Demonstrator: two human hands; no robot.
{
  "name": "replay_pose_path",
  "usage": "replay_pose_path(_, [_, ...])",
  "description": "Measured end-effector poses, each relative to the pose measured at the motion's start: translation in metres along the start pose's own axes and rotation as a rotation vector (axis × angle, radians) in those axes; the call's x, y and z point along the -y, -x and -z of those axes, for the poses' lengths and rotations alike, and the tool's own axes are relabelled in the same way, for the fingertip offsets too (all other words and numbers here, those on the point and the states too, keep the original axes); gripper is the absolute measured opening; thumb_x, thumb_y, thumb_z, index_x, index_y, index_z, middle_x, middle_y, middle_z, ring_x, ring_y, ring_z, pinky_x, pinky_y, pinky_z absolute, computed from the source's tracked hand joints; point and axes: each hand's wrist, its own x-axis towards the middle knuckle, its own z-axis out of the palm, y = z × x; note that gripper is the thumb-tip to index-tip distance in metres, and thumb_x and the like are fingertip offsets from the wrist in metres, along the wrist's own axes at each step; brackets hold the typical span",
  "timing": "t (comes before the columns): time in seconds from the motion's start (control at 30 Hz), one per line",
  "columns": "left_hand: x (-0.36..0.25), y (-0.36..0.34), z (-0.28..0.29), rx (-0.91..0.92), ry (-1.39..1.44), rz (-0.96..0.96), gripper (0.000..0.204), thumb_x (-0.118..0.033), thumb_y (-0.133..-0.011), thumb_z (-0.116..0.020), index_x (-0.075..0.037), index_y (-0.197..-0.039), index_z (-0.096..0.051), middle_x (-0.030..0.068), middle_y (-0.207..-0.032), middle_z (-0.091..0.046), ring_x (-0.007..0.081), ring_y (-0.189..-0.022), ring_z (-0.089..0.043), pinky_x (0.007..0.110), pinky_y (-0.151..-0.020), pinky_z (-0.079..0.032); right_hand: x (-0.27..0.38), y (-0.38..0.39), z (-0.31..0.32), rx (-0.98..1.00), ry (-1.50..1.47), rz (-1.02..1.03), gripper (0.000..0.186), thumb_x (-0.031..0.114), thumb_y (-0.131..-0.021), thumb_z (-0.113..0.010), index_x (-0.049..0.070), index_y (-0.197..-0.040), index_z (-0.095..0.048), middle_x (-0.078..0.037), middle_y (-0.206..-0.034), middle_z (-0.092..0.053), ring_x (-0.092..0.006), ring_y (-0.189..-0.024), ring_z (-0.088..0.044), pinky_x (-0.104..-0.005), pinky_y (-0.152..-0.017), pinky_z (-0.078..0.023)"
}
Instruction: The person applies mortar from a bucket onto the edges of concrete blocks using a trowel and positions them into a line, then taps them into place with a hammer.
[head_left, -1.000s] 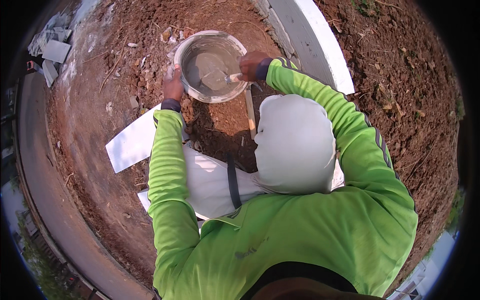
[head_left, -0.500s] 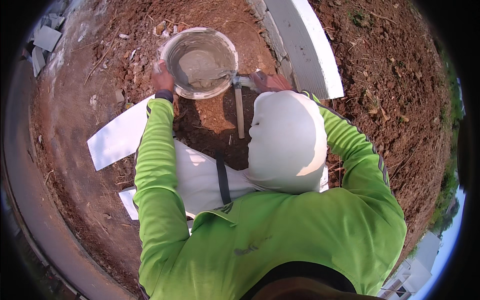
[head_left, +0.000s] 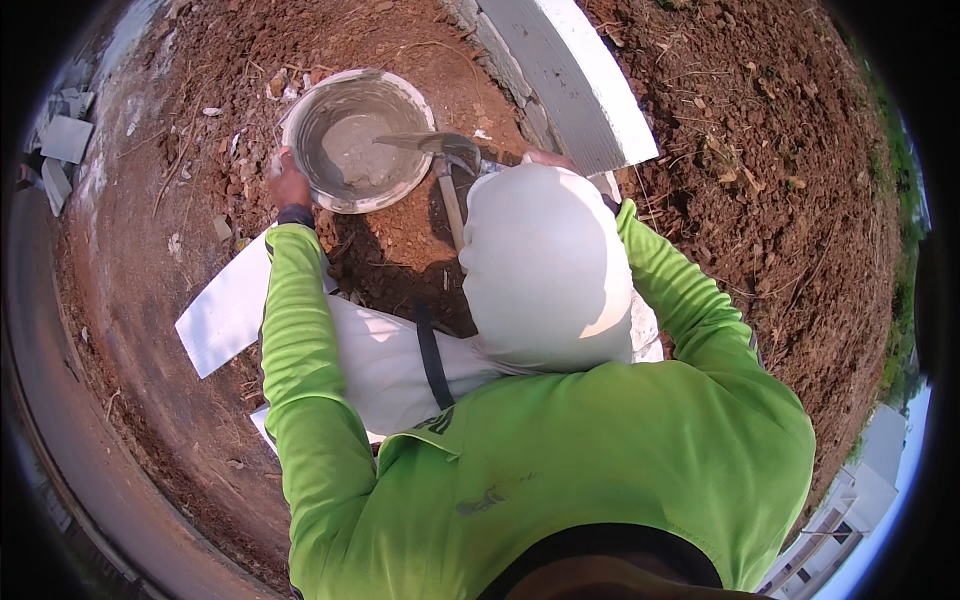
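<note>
A round bucket (head_left: 420,180) of wet grey mortar (head_left: 362,152) stands on the reddish soil in front of me. My left hand (head_left: 290,186) is closed on its left rim. My right hand (head_left: 550,160) grips a trowel; the fingers and handle are mostly behind my raised white-trousered knee (head_left: 550,265). The trowel's blade (head_left: 408,142) extends leftward across the bucket's right rim, over the mortar. Below its neck lies a tool with a wooden handle (head_left: 451,212), its head partly covered by the trowel.
A low wall of grey blocks (head_left: 550,70) with a white outer side runs along the right of the bucket. A white panel (head_left: 225,308) lies beside my left forearm. Block pieces (head_left: 66,140) are piled at the far left. Loose soil (head_left: 760,200) spreads to the right.
The trowel has come up out of the mortar, its blade now showing above the bucket. My right hand has slipped further behind the knee. The view has shifted; my left hand stays on the rim.
</note>
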Motion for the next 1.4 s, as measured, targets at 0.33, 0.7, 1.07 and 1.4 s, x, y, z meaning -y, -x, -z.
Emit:
replay_pose_path(0.33, [0.02, -0.009, 0.008, 0.234, 0.125, 0.108, 0.057, -0.043, -0.097, -0.056, 0.006, -0.126, -0.06, 0.0125, -0.114, -0.067, 0.0219, -0.101, -0.061, 0.034, -0.092, -0.047, -0.039, 0.067, 0.011, -0.022, 0.233, 0.208, 0.037, 0.034, -0.094, -0.06, 0.0, -0.108, -0.064, -0.017, -0.099, -0.07, -0.0269, -0.091, -0.066, -0.0379, -0.084, -0.049])
replay_pose_path(0.7, [0.016, -0.012, 0.004, 0.21, 0.058, 0.122, 0.057, -0.041, -0.099, -0.052, 0.003, -0.134, -0.056, 0.0155, -0.124, -0.063, 0.0254, -0.109, -0.059, 0.036, -0.096, -0.047, -0.117, 0.11, 0.0, -0.459, 0.563, -0.405, 0.061, 0.046, -0.087, -0.064, 0.0, -0.127, -0.058, -0.028, -0.115, -0.065, -0.0406, -0.11, -0.062, -0.0472, -0.097, -0.048])
replay_pose_path(1.07, [-0.01, 0.009, 0.009, 0.12, -0.027, 0.183, 0.07, -0.05, -0.096, -0.056, 0.012, -0.128, -0.056, 0.0224, -0.126, -0.059, 0.0306, -0.108, -0.059, 0.04, -0.095, -0.046, -0.103, 0.076, -0.019, -0.686, 0.582, -0.387, 0.05, 0.043, -0.087, -0.064, 0.005, -0.119, -0.057, -0.025, -0.098, -0.068, -0.0425, -0.096, -0.066, -0.051, -0.085, -0.052])
replay_pose_path(1.4, [0.024, -0.014, 0.006, 0.141, 0.128, 0.341, 0.076, -0.05, -0.093, -0.063, 0.01, -0.137, -0.047, 0.0199, -0.134, -0.056, 0.0318, -0.114, -0.059, 0.041, -0.099, -0.048, -0.131, 0.05, -0.019, -0.547, 0.587, -0.344, 0.044, 0.027, -0.088, -0.057, 0.008, -0.127, -0.048, -0.029, -0.092, -0.067, -0.0455, -0.087, -0.067, -0.0544, -0.079, -0.052])
